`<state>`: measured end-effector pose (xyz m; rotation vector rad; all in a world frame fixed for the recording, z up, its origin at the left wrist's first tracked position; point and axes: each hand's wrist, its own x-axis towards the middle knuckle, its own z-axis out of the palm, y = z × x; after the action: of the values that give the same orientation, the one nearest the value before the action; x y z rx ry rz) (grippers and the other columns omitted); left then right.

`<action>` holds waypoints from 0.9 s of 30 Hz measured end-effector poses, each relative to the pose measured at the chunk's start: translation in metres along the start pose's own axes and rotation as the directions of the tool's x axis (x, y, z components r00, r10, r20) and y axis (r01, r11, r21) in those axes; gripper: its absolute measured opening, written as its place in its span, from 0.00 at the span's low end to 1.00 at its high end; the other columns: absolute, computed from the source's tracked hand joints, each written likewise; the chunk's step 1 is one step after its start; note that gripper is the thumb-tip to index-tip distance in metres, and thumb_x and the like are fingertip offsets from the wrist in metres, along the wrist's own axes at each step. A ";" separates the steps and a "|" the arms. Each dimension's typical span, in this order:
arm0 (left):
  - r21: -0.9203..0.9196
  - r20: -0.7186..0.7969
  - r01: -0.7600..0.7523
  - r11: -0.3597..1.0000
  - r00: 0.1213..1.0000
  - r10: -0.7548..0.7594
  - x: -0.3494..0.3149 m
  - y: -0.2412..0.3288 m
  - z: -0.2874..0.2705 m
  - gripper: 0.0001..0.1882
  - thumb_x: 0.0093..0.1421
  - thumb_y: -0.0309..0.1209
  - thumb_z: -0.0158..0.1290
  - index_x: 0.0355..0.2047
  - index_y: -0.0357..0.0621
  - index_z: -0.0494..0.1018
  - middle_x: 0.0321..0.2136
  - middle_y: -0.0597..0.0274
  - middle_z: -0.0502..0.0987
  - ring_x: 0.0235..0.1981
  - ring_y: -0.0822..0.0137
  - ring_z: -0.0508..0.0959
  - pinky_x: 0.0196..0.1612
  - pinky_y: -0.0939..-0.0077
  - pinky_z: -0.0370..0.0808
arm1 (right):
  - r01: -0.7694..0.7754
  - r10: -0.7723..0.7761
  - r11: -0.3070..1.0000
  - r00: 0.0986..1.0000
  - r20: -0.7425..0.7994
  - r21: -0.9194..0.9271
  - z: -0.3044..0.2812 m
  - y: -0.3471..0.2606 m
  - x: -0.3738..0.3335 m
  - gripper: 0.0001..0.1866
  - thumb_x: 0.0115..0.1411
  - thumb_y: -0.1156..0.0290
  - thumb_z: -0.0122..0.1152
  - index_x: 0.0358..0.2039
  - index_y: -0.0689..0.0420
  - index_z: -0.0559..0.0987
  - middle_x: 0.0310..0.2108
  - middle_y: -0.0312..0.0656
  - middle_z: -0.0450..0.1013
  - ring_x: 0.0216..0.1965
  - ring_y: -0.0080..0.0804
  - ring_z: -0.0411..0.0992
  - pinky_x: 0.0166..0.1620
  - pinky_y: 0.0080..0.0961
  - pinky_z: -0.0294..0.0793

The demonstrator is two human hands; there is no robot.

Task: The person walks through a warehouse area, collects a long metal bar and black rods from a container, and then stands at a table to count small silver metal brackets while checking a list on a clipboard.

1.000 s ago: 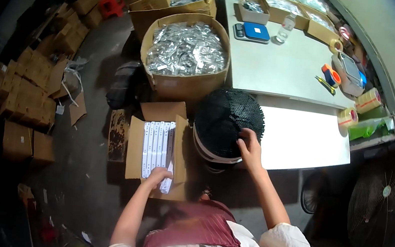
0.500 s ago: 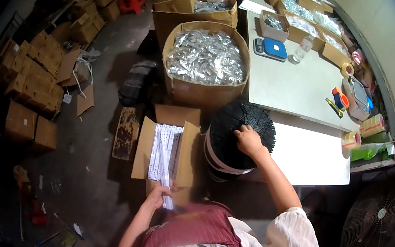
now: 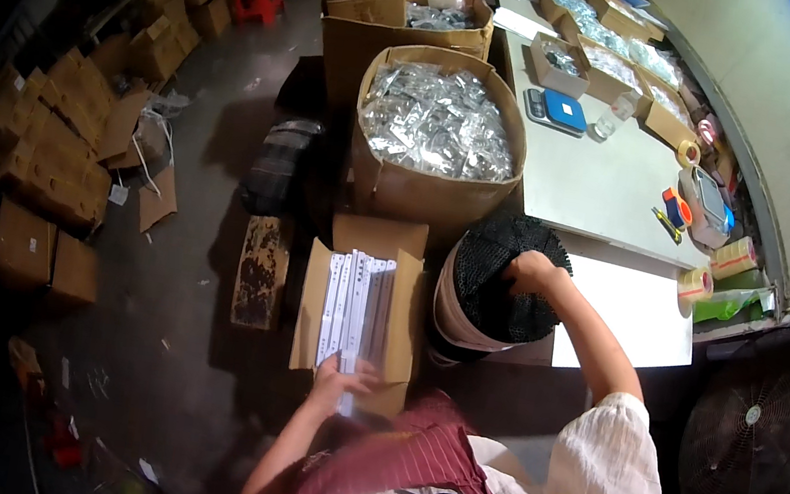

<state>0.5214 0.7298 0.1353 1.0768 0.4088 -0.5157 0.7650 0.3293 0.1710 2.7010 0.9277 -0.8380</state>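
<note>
A long white rail (image 3: 354, 314), dotted with small dark marks, is in my left hand (image 3: 339, 382). The hand grips its near end, and its fingers are partly smeared by motion. The rail lies over several similar white rails (image 3: 336, 294) in an open cardboard box (image 3: 310, 311). My right hand (image 3: 533, 270) reaches into black mesh (image 3: 495, 291) at the top of a pale round bucket (image 3: 457, 325). Its fingers are curled, with the tips sunk in the black material. What they hold, if anything, is hidden.
Beyond the box stands a large carton (image 3: 434, 187) of small clear packets. A white table (image 3: 616, 182) on the right bears a blue scale (image 3: 563, 111), a bottle (image 3: 616, 114) and tape rolls (image 3: 735, 257). A fan (image 3: 752, 424) stands at right; stacked cartons (image 3: 67, 135) line the left.
The rail in my left hand now lies straighter along the others in the box, no longer slanting. My right hand has sunk deeper into the black mesh. The view has shifted slightly.
</note>
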 end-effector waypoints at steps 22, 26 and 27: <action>-0.153 -0.363 -0.299 0.942 0.903 0.228 -0.009 -0.009 0.014 0.13 0.44 0.16 0.46 0.33 0.32 0.69 0.35 0.44 0.77 0.37 0.50 0.82 0.36 0.68 0.82 | 0.344 -0.331 0.889 0.939 -0.096 0.302 -0.004 0.040 0.008 0.14 0.47 0.70 0.67 0.37 0.56 0.84 0.28 0.46 0.80 0.30 0.40 0.79 0.38 0.34 0.78; -0.091 -0.338 -0.298 0.950 0.907 0.252 0.003 0.003 0.049 0.12 0.44 0.16 0.48 0.32 0.35 0.69 0.35 0.47 0.76 0.39 0.51 0.82 0.37 0.66 0.82 | 0.377 -0.346 0.900 0.923 -0.169 0.218 -0.005 0.029 0.005 0.13 0.44 0.71 0.65 0.34 0.57 0.84 0.27 0.48 0.79 0.29 0.45 0.78 0.37 0.37 0.78; -0.080 -0.335 -0.291 0.953 0.909 0.249 0.006 0.004 0.056 0.12 0.45 0.16 0.48 0.32 0.35 0.69 0.35 0.47 0.76 0.39 0.51 0.82 0.37 0.66 0.82 | 0.331 -0.312 0.936 0.937 -0.156 0.119 -0.003 0.025 0.006 0.13 0.43 0.71 0.64 0.31 0.57 0.83 0.26 0.49 0.78 0.29 0.48 0.78 0.37 0.39 0.78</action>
<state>0.5327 0.6800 0.1585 1.0739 0.5609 -0.0614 0.7854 0.3132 0.1691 2.7987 1.4240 -0.8129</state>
